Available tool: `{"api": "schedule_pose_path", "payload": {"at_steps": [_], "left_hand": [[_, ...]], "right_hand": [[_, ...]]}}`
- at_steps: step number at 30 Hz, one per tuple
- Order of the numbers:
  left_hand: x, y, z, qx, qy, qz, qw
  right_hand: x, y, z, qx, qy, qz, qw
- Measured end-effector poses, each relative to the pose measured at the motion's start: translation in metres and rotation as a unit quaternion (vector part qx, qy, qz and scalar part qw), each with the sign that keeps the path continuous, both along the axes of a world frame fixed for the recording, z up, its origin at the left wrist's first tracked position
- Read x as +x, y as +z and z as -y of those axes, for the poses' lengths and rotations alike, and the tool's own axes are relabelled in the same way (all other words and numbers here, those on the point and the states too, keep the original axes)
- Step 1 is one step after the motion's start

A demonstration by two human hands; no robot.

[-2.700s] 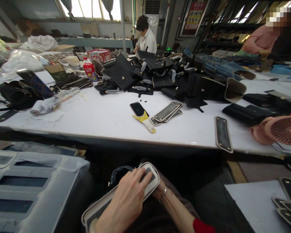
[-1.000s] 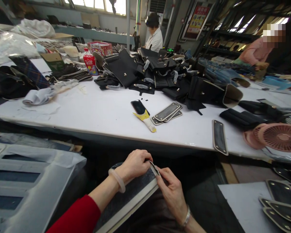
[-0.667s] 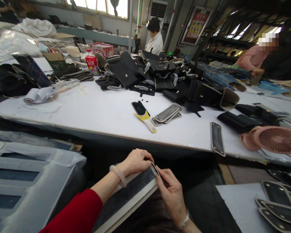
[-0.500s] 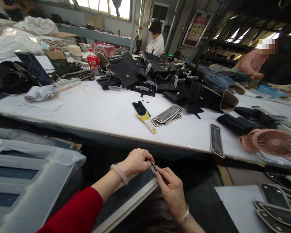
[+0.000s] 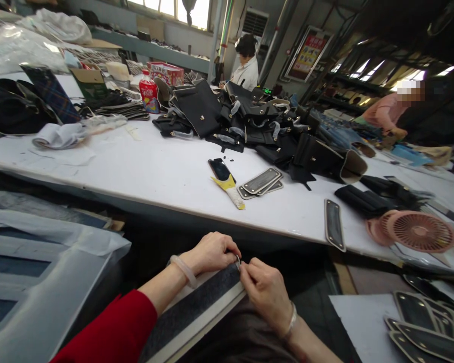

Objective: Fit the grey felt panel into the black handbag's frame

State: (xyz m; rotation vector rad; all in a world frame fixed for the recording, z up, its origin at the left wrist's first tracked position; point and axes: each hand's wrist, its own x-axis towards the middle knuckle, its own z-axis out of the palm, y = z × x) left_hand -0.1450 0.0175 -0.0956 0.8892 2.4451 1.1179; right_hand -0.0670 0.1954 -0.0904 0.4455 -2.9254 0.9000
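Observation:
My left hand [image 5: 214,252], with a pale bangle on its wrist, is closed, its thumb and fingers pinching a small pale-edged piece [image 5: 238,262]. From the other side my right hand [image 5: 267,290] pinches the same piece, its fingers curled. The piece is seen nearly edge-on and mostly covered by fingers, so its full shape is hidden. Just below both hands, a long dark panel with pale borders [image 5: 196,315] slants down toward my lap. On the table ahead lies a small stack of dark, pale-edged strips with studs [image 5: 263,180].
A phone [image 5: 218,168] and a yellow-and-white tool [image 5: 230,193] lie on the white table [image 5: 155,176]. Black bags [image 5: 249,116] are heaped behind. One single strip [image 5: 334,224] and a pink fan [image 5: 419,231] stand right. More strips [image 5: 427,333] lie lower right. Two people work beyond.
My right hand's fingers have curled in more around the piece, which has turned more edge-on. The view has shifted slightly.

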Motion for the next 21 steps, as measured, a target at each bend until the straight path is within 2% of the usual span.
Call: {"api": "schedule_pose_path", "payload": {"at_steps": [2,4,9,11,14,21], "left_hand": [[0.0,0.001,0.001,-0.001,0.0,-0.001,1.0],[0.001,0.001,0.001,-0.003,0.0,-0.004,1.0],[0.002,0.0,0.001,-0.008,-0.003,-0.017,1.0],[0.002,-0.001,0.001,-0.01,-0.006,-0.018,1.0],[0.001,-0.002,0.001,-0.01,-0.009,-0.018,1.0],[0.002,-0.008,0.0,-0.007,0.003,-0.016,1.0]], "right_hand": [[-0.013,0.003,-0.005,-0.126,-0.06,0.15,0.979],[-0.024,0.002,-0.011,-0.212,-0.091,0.271,0.935],[-0.041,-0.008,-0.021,-0.295,-0.066,0.442,0.844],[-0.045,-0.009,-0.022,-0.302,-0.047,0.483,0.821],[-0.049,-0.006,-0.021,-0.286,-0.023,0.506,0.813],[-0.051,-0.001,-0.014,-0.213,0.031,0.465,0.859]]}}
